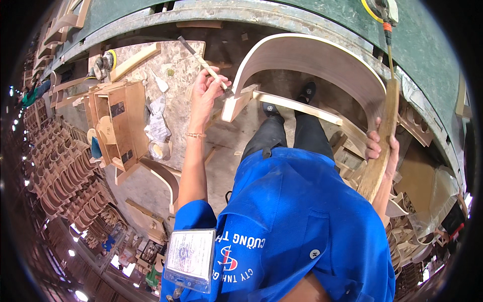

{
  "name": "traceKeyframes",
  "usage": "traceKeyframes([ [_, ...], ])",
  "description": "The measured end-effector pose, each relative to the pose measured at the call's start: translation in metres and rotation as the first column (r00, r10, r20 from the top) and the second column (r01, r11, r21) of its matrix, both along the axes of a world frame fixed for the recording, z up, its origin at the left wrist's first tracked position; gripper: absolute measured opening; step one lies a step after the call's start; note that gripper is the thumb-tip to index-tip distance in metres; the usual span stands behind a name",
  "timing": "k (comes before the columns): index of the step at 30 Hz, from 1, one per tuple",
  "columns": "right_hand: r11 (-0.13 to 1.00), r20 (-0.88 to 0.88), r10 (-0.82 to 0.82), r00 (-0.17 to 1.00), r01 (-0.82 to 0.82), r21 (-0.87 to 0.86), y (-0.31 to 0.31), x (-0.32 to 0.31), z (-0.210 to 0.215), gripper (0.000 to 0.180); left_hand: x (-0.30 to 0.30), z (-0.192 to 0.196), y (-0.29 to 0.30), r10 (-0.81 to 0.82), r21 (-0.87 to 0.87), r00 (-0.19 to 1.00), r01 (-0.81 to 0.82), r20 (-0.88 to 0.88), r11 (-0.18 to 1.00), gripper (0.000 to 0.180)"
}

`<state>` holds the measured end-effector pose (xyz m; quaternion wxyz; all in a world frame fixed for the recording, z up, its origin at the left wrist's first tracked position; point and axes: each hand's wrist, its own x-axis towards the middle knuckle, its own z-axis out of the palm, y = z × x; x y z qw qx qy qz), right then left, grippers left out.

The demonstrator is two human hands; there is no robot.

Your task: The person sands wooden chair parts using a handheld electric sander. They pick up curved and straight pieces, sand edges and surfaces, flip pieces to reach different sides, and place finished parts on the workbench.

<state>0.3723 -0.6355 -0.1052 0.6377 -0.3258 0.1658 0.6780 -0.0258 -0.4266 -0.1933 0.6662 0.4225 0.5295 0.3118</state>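
My left hand (207, 93) is closed on a slim wooden-handled tool (205, 64) with a dark upper end. Its dark lower tip meets or comes very near the corner of a pale wooden frame (235, 106); its exact kind is unclear. From that frame rises a wide, curved wooden panel (312, 50), arching away from me, with a straight crossbar (297, 104) between its ends. My right hand (380, 146) wraps round a long, narrow wooden piece (385, 131), held upright-slanting beside the panel's right end. Part of that hand is hidden behind the wood.
A green-topped bench (427, 70) runs along the far side, with a sander (386, 10) on it. At left, a wooden box (118, 121) stands near another sander (105, 63), a wooden bar (136, 61) and a crumpled cloth (157, 121). Stacked curved parts (70, 176) fill the far left.
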Motion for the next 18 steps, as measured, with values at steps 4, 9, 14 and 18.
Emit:
traceKeyframes([
  [4, 0.987, 0.119, 0.135, 0.984, -0.123, -0.106, -0.006, -0.027, 0.006, 0.064, -0.008, -0.002, 0.002, -0.095, -0.005, 0.989, 0.095, -0.112, 0.995, 0.029],
  [9, 0.973, 0.185, 0.231, 0.955, -0.226, -0.049, 0.01, -0.032, 0.001, 0.063, 0.003, 0.023, -0.002, -0.132, -0.169, 0.971, 0.167, 0.198, 0.971, 0.039],
  [14, 0.863, 0.185, 0.395, 0.9, -0.433, 0.26, 0.087, -0.07, 0.003, 0.059, 0.066, 0.074, -0.036, -0.482, -0.14, 0.642, 0.675, 0.597, 0.725, 0.046],
  [18, 0.741, 0.32, 0.471, 0.822, -0.566, 0.363, 0.119, -0.084, -0.002, 0.061, 0.094, 0.069, -0.062, -0.423, -0.161, 0.575, 0.704, 0.7, 0.692, 0.043],
])
